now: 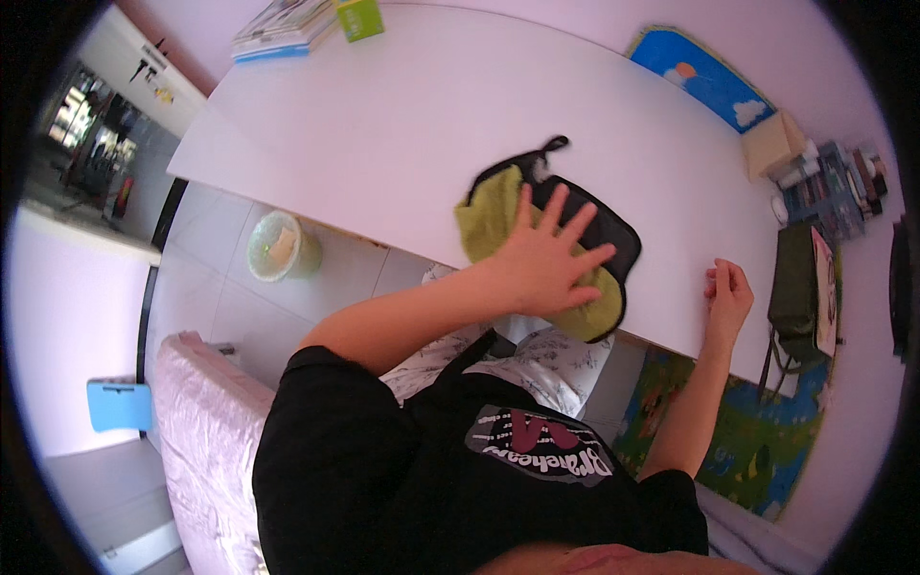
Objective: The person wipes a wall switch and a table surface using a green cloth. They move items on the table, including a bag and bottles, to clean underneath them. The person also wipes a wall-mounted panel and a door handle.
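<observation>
A yellow-green and dark grey cloth (485,215) with black edging and a hanging loop lies bunched near the front edge of the white table (374,129). My left hand (550,262) rests on top of it, palm down and fingers spread, not gripping it. Part of the cloth is hidden under the palm and forearm, and its lower part reaches the table edge. My right hand (727,291) is at the table's right part, apart from the cloth, with its fingers loosely curled together and nothing seen in them.
Stacked books (287,32) and a green box (361,20) stand at the back left. On the right are a beige box (773,144), a clear organiser (823,190) and a dark green case (794,295). A lined waste bin (305,251) stands on the floor; a pink-covered seat (208,431) is at left.
</observation>
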Available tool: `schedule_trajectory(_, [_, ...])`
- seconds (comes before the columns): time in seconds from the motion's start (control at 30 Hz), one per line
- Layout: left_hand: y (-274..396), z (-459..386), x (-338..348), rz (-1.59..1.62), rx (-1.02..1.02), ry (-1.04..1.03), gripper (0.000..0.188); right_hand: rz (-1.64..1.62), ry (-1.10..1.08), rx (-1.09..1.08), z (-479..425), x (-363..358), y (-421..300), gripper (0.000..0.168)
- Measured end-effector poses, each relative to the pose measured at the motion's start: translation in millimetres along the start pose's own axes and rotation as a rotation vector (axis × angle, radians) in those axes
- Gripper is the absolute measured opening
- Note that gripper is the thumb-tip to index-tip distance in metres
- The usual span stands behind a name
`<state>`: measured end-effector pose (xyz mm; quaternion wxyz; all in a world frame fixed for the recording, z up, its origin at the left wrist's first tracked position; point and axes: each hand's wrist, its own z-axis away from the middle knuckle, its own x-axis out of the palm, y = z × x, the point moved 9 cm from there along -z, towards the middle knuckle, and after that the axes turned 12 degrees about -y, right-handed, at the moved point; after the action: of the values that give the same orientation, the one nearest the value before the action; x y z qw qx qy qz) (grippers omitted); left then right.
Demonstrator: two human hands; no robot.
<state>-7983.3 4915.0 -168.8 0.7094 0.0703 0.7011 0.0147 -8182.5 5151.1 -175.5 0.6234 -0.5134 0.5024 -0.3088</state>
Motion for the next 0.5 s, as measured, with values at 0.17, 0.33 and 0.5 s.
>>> schedule_trajectory(0.17, [-86.4,50.8,-11.6,-0.075,-0.363,0.05,0.057,-0.005,-0.041,-0.033,0.3,1.0,2.9,0.019])
schedule_trajectory(0.33, [-126.5,60.5,-14.5,-0.137,-0.514,-0.002,0.055,0.0,-0.077,-0.039,-3.9,-1.0,6.3,0.018])
schedule_trajectory(0.5, [-91.0,26.1,-3.9,-0.123,-0.361,0.009,0.057,0.021,-0.098,-0.083,-14.5,-4.2,17.6,0.019])
